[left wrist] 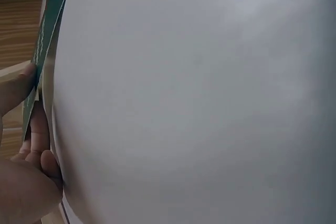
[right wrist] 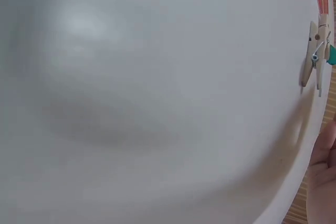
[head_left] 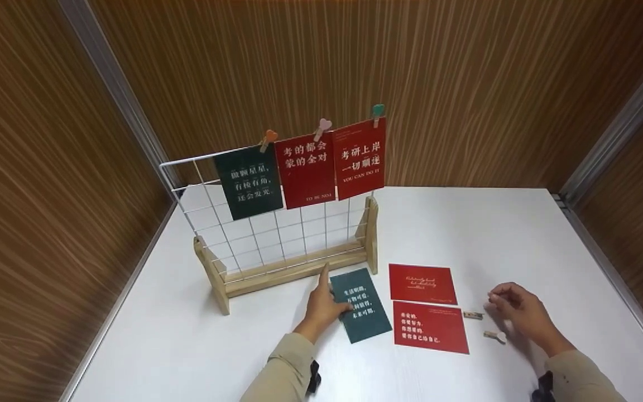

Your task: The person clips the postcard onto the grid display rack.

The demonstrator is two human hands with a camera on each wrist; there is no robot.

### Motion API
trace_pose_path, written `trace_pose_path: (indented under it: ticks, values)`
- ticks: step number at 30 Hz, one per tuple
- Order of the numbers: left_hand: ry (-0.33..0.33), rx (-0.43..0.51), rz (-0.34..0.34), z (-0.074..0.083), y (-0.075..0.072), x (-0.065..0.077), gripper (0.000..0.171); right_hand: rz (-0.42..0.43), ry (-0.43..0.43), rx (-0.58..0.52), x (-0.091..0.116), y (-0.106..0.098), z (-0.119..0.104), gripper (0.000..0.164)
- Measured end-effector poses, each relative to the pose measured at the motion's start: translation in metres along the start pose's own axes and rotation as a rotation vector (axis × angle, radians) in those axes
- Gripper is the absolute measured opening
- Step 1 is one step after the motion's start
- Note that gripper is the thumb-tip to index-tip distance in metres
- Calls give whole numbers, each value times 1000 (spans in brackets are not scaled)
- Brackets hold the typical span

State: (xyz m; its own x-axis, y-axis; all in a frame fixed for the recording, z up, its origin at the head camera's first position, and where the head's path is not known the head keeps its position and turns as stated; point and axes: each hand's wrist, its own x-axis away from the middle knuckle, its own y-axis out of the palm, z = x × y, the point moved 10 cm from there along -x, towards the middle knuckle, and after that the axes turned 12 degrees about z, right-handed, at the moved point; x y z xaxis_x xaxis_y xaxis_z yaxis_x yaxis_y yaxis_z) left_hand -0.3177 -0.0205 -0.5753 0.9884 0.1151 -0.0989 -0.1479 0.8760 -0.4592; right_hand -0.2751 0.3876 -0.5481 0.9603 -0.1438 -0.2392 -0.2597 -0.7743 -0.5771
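My left hand (head_left: pixel 324 304) holds a dark green card (head_left: pixel 363 321) with white writing beside the rack's wooden base. In the left wrist view the thumb lies over the card's (left wrist: pixel 48 22) face and curled fingers (left wrist: pixel 39 132) are behind it. My right hand (head_left: pixel 522 312) hovers right of the red cards, its thumb and forefinger brought close together; I cannot tell whether anything is between them. Near it lie two small wooden clothespins, one clothespin (head_left: pixel 473 315) by the lower red card (head_left: pixel 430 328) and another clothespin (head_left: pixel 494 336) closer to me.
A white wire grid rack (head_left: pixel 260 240) on a wooden stand (head_left: pixel 299 265) is at left. Along its top hang a green card (head_left: pixel 249 184), a red card (head_left: pixel 307 176) and another red card (head_left: pixel 360 162), each under a heart-topped clothespin. An upper red card (head_left: pixel 422 283) lies flat.
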Motion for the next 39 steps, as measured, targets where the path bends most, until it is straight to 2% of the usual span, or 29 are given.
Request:
trace_pose_path:
  ticks: [6,10,14,18,24,31,39]
  values:
    - [-54,49,-33,-4,-1,-3,100,48,-32,-43,-3,-6,-3,19]
    - [-79,95,-55,-5,-1,-4,93,45,-8,-75,-4,-8,-2,25]
    - [-62,138,-60,-4,-2,-5,88,29,20,-88,-5,-7,-1,33]
    - [-43,173,-65,-2,-5,-6,86,16,25,-101,-5,-5,-2,34]
    - [-46,165,-73,0,-11,-6,87,18,8,-113,-7,-5,-4,36]
    - [-15,174,-79,8,-20,-6,83,-3,105,-140,-10,-4,2,46]
    - [4,217,-84,15,-33,-3,80,29,87,-194,-15,-5,-7,43]
